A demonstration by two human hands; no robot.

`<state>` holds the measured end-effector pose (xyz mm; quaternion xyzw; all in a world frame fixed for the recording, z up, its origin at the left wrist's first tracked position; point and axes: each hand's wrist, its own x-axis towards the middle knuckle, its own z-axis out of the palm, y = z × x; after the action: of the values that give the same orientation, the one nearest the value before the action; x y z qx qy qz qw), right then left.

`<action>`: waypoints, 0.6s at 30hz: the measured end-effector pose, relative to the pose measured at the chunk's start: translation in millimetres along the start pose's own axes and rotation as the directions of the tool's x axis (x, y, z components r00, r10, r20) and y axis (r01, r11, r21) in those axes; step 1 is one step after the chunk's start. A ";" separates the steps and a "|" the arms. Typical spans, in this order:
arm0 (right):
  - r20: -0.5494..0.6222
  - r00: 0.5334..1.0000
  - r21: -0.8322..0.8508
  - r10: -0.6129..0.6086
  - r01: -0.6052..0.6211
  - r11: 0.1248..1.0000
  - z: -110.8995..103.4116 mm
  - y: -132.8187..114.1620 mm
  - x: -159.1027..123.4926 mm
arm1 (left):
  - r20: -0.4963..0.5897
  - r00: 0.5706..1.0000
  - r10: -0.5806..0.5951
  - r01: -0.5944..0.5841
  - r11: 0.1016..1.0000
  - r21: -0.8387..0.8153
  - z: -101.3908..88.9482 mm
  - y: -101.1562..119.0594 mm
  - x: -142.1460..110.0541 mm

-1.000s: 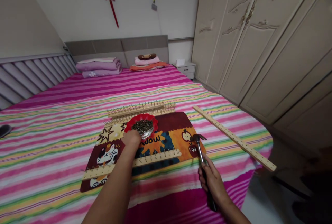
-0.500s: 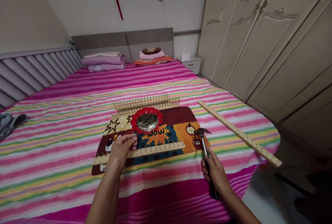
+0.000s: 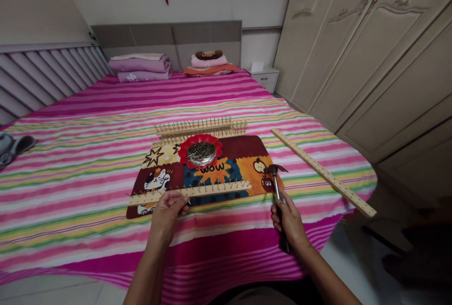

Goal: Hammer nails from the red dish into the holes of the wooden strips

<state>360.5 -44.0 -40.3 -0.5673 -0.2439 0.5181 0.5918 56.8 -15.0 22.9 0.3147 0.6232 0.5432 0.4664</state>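
Observation:
My left hand (image 3: 169, 211) is closed in a pinch on a nail (image 3: 189, 202), only a bit of which shows at the fingertips. It is at the near edge of a wooden strip (image 3: 208, 190) with several nails standing along it. My right hand (image 3: 290, 215) grips the black handle of a claw hammer (image 3: 276, 180), its metal head over the right end of the patterned mat (image 3: 229, 166). Behind the strip, a red scalloped bowl (image 3: 182, 153) full of nails (image 3: 201, 153) sits on the mat.
Beyond the bowl lie wooden strips (image 3: 194, 129) bristling with upright nails. A strip with holes (image 3: 325, 173) lies slanted to the right on the striped bedspread (image 3: 88, 154). Folded quilts (image 3: 141, 67) are by the headboard, a wardrobe (image 3: 353, 60) on the right.
My left hand has come back from beside the bowl to the strip's near edge, still pinching the nail. My right hand keeps the hammer in about the same place. The view has tipped down.

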 end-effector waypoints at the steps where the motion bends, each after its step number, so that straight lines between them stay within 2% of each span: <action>1: 0.000 1.000 0.001 0.000 0.000 1.000 0.2 -0.3 0.0 | 0.017 1.000 0.003 -0.003 1.000 -0.007 -1.4 -1.8 -0.2; 4: -0.004 1.000 0.004 0.000 0.000 1.000 0.8 -1.6 -0.8 | 0.065 0.996 -0.062 0.063 0.998 -0.018 -5.2 -6.8 -0.5; 7: -0.006 1.000 0.005 0.006 -0.006 1.000 0.9 -2.4 -1.5 | 0.066 0.986 -0.151 0.154 0.986 -0.055 -7.7 -9.4 -1.8; 9: -0.006 1.000 0.004 0.007 -0.007 1.000 0.6 -2.3 -1.5 | 0.068 0.984 -0.166 0.172 0.982 -0.083 -9.1 -9.9 -2.7; 12: -0.005 1.000 0.000 0.004 -0.004 1.000 0.2 -1.6 -1.0 | 0.051 0.990 -0.135 0.139 0.986 -0.089 -11.0 -11.0 -2.1; 18: 0.001 1.000 -0.010 0.003 -0.003 1.000 -0.3 -0.8 -0.5 | -0.076 0.997 0.034 -0.035 0.999 -0.022 -5.8 -14.1 6.1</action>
<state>360.8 -44.4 -39.4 -0.5702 -0.2460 0.5182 0.5881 50.8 -14.7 7.6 0.2992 0.6284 0.5699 0.4368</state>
